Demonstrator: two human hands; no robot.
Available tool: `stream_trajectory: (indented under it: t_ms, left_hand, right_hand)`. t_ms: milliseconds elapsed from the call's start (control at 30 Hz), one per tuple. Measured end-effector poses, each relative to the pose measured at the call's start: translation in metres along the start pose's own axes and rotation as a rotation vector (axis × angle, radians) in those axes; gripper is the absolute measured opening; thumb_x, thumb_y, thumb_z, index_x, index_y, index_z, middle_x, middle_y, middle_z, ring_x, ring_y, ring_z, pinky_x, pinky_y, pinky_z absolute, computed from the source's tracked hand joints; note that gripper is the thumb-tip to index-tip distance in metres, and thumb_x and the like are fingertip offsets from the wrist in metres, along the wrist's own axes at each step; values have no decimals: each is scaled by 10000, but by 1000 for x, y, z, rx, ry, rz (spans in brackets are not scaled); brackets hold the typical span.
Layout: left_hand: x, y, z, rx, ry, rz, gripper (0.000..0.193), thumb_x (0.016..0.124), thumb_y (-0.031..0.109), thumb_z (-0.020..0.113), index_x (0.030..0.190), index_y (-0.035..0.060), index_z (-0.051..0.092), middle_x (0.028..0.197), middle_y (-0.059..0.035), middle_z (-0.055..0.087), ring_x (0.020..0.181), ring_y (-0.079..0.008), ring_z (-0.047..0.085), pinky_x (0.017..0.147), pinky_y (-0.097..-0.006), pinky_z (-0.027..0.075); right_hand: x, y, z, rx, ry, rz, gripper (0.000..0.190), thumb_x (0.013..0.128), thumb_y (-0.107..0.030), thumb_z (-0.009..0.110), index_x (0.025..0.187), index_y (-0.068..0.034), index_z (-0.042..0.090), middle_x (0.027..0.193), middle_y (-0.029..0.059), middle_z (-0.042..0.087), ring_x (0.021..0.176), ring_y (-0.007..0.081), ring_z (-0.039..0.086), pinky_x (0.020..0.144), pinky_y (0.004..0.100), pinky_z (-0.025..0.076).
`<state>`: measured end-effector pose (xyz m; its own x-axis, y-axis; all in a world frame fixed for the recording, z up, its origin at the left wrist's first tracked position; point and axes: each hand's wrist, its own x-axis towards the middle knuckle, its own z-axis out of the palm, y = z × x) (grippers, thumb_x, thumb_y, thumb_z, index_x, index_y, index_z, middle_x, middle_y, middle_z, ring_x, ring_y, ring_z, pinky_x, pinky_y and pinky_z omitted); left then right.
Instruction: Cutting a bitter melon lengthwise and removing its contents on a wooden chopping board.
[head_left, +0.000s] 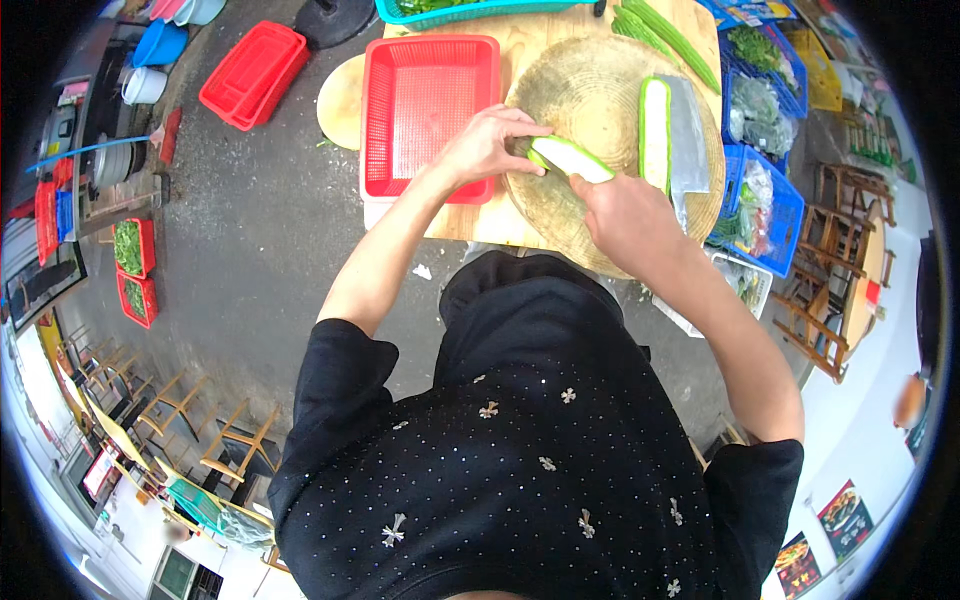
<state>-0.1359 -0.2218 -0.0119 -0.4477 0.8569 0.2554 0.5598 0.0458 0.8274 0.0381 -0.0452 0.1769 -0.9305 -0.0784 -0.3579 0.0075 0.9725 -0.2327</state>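
Note:
A long green gourd piece (574, 159), its pale flesh facing up, is held over the round wooden chopping block (585, 64). My left hand (499, 146) has thumb and fingers at its far left end. At the near end, my right hand (637, 221) grips it from above; whatever lies under that palm is hidden. Right of my hands, a second halved gourd (655, 131) rests cut face up on the block. Against its right side lies a cleaver (686, 135), blade flat, handle partly behind my right wrist.
A red plastic basket (431, 97) stands left of the block on the wooden table (469, 225). Whole green gourds (667, 37) lie at the far right, near a teal basket (480, 9). Blue crates (761, 202) with vegetables line the right side. Stacked red baskets (255, 71) sit on the floor.

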Motion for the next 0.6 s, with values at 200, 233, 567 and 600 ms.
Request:
stream_trajectory:
  t_ms: [200,233,567,600]
  left_hand:
    - [1,3,-1,-19,-9,-22,654,764,288,1040,1380,190,842,1138,-28,790,932,-182,676,774,-350,560]
    - [2,4,0,-35,-14,-40,660,760,280,1042,1381,187,841,1141,-30,787,930,-185,675,778,-353,558]
    - [1,7,0,0,28,-13,657,742,275,1051,1359,176,848,1155,-42,783,950,-186,681,785,-350,572]
    - [1,8,0,-28,16,-31,655,739,275,1052,1354,176,850,1153,-42,782,953,-193,682,795,-354,575]
  right_hand:
    - [0,-8,-8,-55,5,-23,228,1040,-110,594,1089,4,785,867,245,785,821,413,812,730,533,657]
    - [1,-8,-8,-56,9,-21,228,1040,-110,594,1089,4,785,867,245,785,821,413,812,730,533,657]
    - [8,-7,-8,-69,-9,-106,196,1022,-99,607,1054,-9,778,824,241,759,786,423,790,727,552,637]
    - [7,-8,-10,-106,-17,-115,183,985,-96,623,962,-18,787,845,216,781,808,386,814,739,510,661]
